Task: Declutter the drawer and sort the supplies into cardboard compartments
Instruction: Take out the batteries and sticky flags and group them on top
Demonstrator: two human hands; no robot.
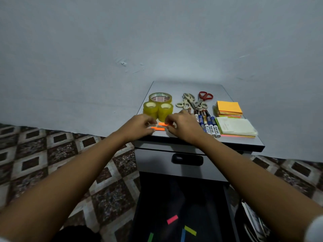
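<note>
Both hands meet at the near left edge of a small grey cabinet top (192,86). The left hand (138,126) and the right hand (183,127) have their fingers curled in toward each other, and each appears to pinch one end of the short orange paper strips (158,128) lying on the surface between them. The fingertips hide the exact contact.

Just beyond the hands stand three tape rolls (160,98), two small yellow ones in front and a wider one behind, all touching. To their right, toward the far side, lie scissors (186,102), pale-handled pairs and a red-handled pair with blades crossing. Nearer, just right of the right hand, a row of markers (208,124) lies side by side. At the right edge sit an orange sticky-note pad (229,107) and, nearer, a pale sticky-note pad (236,126).

Below the top is a grey drawer front with a dark handle (187,159). Beneath it an open drawer (157,198) with a dark inside holds loose coloured strips (172,219): pink, yellow-green, blue and green. Patterned floor tiles (52,154) lie to either side.
</note>
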